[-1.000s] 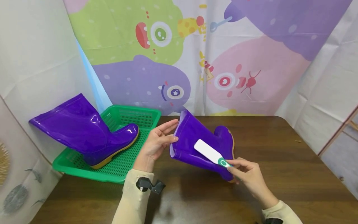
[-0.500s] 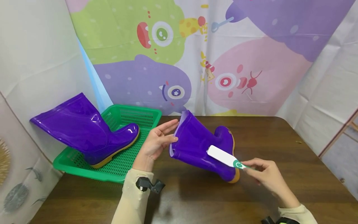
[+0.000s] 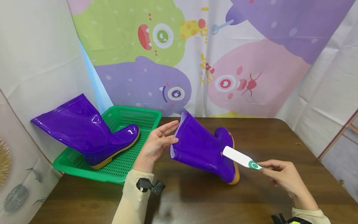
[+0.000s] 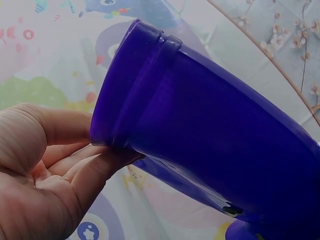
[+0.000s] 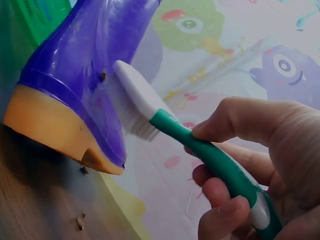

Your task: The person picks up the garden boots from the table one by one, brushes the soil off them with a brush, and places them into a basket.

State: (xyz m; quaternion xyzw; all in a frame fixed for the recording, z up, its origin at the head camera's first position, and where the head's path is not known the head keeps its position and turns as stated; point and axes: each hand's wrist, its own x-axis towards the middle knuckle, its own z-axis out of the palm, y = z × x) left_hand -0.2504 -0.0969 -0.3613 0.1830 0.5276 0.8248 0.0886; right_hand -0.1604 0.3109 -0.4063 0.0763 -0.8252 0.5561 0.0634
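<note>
brush bristles prob. against boot heel

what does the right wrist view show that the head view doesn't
Only the right wrist view shows the white bristles of the brush, a small dark spot on the boot beside them, the flat orange-yellow underside of the heel, and crumbs on the wood below.

Only the head view shows the left hand holding the boot's open top, a second boot in the green basket, and the brown table.

Both show the purple boot, the brush and the right hand gripping its green handle.
</note>
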